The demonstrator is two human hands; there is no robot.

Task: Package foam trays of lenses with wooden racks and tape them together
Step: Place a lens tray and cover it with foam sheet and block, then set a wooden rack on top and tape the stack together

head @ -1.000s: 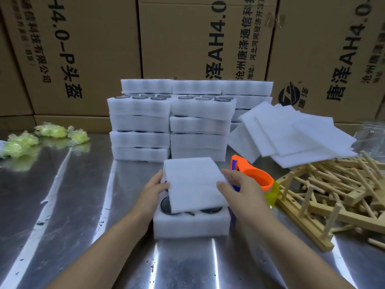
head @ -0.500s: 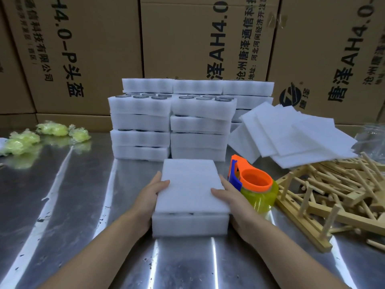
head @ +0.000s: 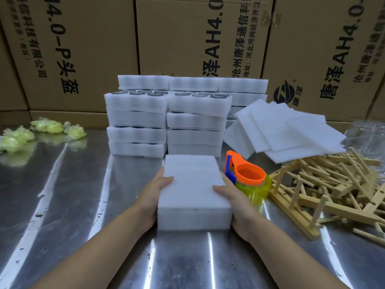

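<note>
A white foam tray (head: 193,217) lies on the steel table in front of me, with a thin white foam sheet (head: 192,180) flat on top as a lid, so the lenses inside are hidden. My left hand (head: 153,195) grips the left side, thumb on the lid. My right hand (head: 235,203) grips the right side the same way. An orange tape dispenser (head: 246,180) with yellow tape stands just right of my right hand. A heap of wooden racks (head: 325,188) lies further right.
Stacks of lens-filled foam trays (head: 166,122) stand behind the tray. Loose foam sheets (head: 285,130) lean on the racks at the right. Crumpled yellow-green wrap (head: 41,130) lies at the far left. Cardboard boxes (head: 187,38) wall off the back.
The foam sheet, held tilted over the open tray, now lies flat and squared on it, hiding the lenses. Both hands slid down to hold the tray's sides.
</note>
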